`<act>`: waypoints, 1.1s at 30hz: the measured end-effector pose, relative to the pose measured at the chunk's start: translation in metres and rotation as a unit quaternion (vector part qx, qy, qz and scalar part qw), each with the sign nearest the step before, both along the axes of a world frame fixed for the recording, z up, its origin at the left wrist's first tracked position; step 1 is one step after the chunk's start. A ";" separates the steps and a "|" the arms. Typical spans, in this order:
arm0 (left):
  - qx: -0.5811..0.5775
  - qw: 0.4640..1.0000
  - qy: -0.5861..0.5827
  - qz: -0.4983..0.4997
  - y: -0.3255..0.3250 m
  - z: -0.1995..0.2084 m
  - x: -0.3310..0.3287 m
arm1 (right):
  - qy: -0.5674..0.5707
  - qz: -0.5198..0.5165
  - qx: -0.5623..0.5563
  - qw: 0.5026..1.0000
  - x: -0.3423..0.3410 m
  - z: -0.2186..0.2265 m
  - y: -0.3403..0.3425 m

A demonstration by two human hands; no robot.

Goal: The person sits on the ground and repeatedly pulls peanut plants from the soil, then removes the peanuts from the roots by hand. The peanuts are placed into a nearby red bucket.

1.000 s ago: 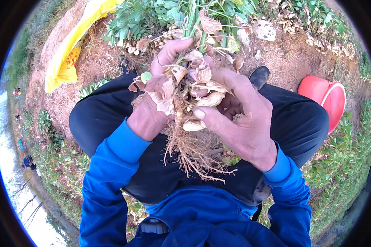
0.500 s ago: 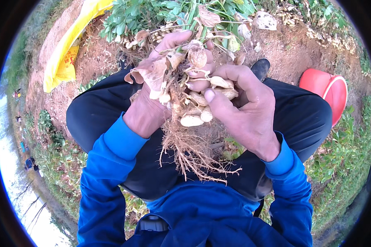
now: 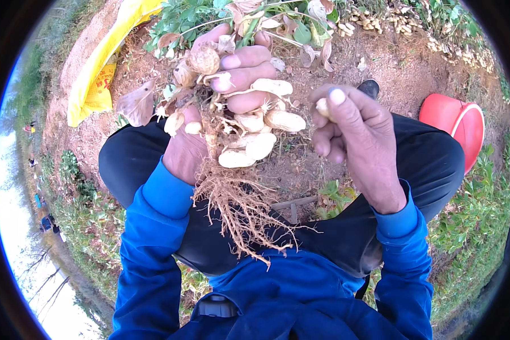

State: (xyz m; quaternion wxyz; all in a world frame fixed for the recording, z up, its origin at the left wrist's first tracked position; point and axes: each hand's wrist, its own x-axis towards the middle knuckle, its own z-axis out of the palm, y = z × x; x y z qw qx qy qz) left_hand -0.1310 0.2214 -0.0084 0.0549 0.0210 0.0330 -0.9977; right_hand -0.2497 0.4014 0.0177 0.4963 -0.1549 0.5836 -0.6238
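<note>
Over the person's lap, the peanut plant [image 3: 212, 136] hangs with its roots toward the body, gripped behind its stem by the left hand [image 3: 243, 73], whose fingers curl across it among pale pods; the palm is largely hidden. Just right of the plant and apart from it, the right hand [image 3: 361, 130] pinches a small pod [image 3: 323, 107] between thumb and bent forefinger, which cover most of it. Under the plant spread dark trousers [image 3: 422, 150], and a thin stick [image 3: 296, 202] lies on the ground by its roots, partly masked by them. Right of the plant, a dark shoe [image 3: 370, 87] shows past the right hand, then a red bucket [image 3: 436, 113] beyond the knee, its contents out of sight. Past the plant's top, green foliage [image 3: 178, 28] crowds in, and where its own leaves end is hard to tell; heaped pods [image 3: 369, 21] lie to the right. Upper left of the plant, a yellow sack [image 3: 90, 79] runs off the top edge. Far left, distant figures [image 3: 48, 222] are too small to make out.
</note>
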 end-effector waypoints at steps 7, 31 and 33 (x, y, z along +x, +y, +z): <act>-0.021 0.998 -0.049 0.014 0.004 0.007 -0.005 | -0.131 0.083 -0.081 0.985 0.019 0.005 -0.001; 0.037 0.999 -0.037 -0.005 0.021 0.003 -0.009 | -0.073 -0.001 -0.044 0.996 0.033 0.002 -0.004; 0.020 0.999 -0.038 0.005 0.021 0.004 -0.009 | -0.100 0.023 -0.037 0.994 0.027 -0.002 -0.003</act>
